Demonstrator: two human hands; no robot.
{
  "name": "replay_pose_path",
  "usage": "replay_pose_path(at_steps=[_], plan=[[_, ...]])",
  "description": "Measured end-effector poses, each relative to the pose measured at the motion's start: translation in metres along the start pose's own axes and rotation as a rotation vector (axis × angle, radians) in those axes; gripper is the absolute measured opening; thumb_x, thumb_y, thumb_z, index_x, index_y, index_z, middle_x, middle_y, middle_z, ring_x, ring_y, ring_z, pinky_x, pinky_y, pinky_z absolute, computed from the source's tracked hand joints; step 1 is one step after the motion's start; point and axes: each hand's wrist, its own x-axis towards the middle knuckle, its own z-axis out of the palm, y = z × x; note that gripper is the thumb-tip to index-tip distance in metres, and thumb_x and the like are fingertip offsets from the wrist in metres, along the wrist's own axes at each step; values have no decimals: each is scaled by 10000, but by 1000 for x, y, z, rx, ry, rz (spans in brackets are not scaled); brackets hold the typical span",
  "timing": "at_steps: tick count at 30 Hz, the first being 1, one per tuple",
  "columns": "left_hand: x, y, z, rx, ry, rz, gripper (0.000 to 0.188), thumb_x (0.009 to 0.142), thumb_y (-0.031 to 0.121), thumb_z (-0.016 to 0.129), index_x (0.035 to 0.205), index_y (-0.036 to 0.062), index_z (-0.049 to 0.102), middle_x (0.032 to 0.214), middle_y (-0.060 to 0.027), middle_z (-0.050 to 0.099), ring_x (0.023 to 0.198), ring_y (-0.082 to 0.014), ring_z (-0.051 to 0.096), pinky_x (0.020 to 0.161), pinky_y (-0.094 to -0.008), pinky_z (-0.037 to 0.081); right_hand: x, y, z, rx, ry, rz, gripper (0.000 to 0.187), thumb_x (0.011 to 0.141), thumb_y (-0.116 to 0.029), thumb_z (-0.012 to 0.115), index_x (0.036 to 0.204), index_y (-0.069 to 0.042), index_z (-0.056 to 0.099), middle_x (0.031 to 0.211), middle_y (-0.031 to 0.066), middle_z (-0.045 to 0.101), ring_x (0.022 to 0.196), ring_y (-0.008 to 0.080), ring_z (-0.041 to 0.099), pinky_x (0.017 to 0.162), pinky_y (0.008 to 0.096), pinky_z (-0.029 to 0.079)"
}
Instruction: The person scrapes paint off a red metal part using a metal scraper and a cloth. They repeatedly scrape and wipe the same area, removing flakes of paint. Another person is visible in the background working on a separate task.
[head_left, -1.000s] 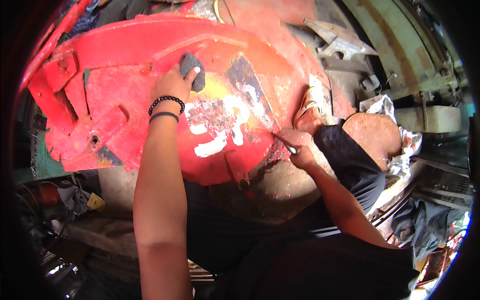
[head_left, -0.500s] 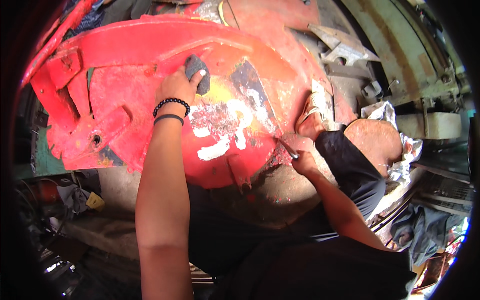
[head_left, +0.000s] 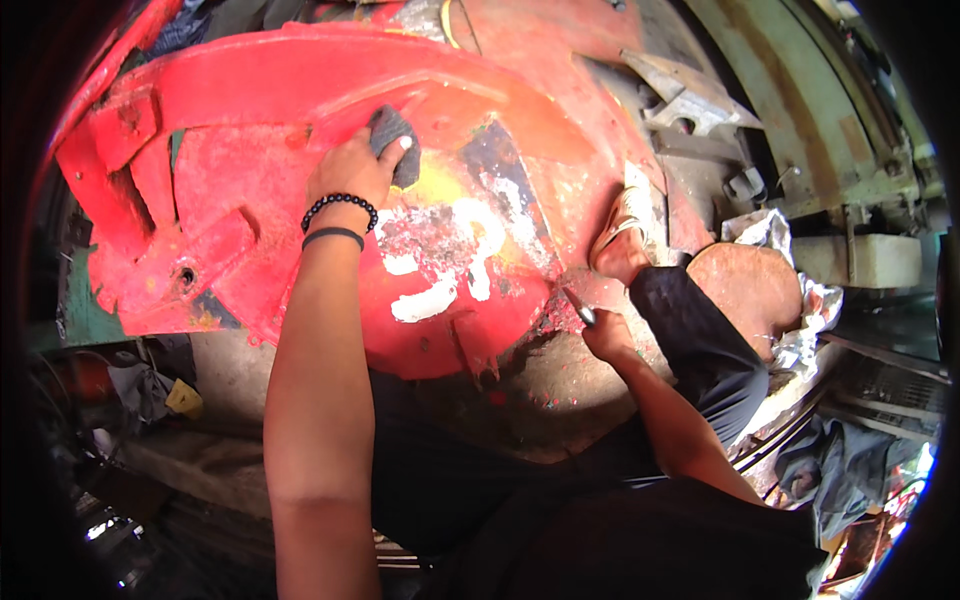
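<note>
My left hand [head_left: 348,172], with a beaded bracelet and a dark band at the wrist, presses a dark grey pad [head_left: 398,146] onto a large red painted metal panel [head_left: 240,165]. Its fingers are closed round the pad's left side. Just below and right of the pad, the panel has patches of yellow, bare grey and white filler [head_left: 428,300]. By the panel's right lower edge, my right hand [head_left: 608,336] is closed round a slim scraper-like tool [head_left: 577,304]. A shiny metal part shows at the fingers, and the thin end points up and left toward the panel.
My sandalled foot [head_left: 622,240] rests on the right of the panel. Beyond it lies an anvil-like metal piece [head_left: 690,105]. A round brown disc [head_left: 748,295] sits by crumpled foil [head_left: 797,345]. Dark cloth [head_left: 845,465] lies at the lower right.
The tool in my right hand has swung to a steeper angle, with the hand turned slightly. My left hand stays at nearly the same spot with the pad. The view has shifted a little.
</note>
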Motion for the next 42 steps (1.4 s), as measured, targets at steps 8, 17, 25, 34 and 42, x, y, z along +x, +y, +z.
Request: replay_pose_path(at_steps=[8, 17, 25, 34, 42], plan=[[-1, 0, 0, 7, -19, -19, 594, 887, 570, 555, 1231, 87, 592, 1119, -221, 659, 1068, -395, 616, 897, -491, 491, 3, -6, -15, 392, 115, -258, 211, 765, -130, 628, 926, 1, 662, 788, 260, 661, 783, 406, 679, 711, 444, 533], [2, -5, 6, 13, 4, 31, 610, 905, 598, 503, 1244, 99, 591, 1092, -219, 668, 1044, -392, 619, 873, -490, 485, -5, 6, -7, 227, 120, -229, 240, 778, -165, 659, 962, -11, 649, 813, 245, 666, 827, 411, 665, 761, 476, 527], [0, -2, 2, 1, -1, 18, 620, 906, 589, 507, 1261, 85, 581, 1097, -224, 665, 1059, -388, 614, 891, -481, 478, 12, 4, 4, 69, 50, -150, 240, 753, -153, 656, 935, 3, 666, 785, 237, 664, 747, 379, 669, 674, 432, 520], [-1, -2, 2, 4, 1, 7, 604, 896, 574, 540, 1211, 62, 598, 1101, -224, 663, 1054, -392, 620, 890, -487, 492, 2, -3, -10, 402, 104, -216, 214, 773, -141, 647, 947, -19, 673, 850, 248, 666, 854, 406, 665, 756, 461, 525], [3, -6, 6, 16, 17, 61, 600, 903, 591, 509, 1210, 85, 607, 1072, -209, 675, 1037, -385, 622, 877, -475, 483, -2, 11, 2, 142, 10, -112, 283, 772, -175, 635, 1005, -22, 680, 921, 264, 670, 911, 405, 658, 812, 466, 524]])
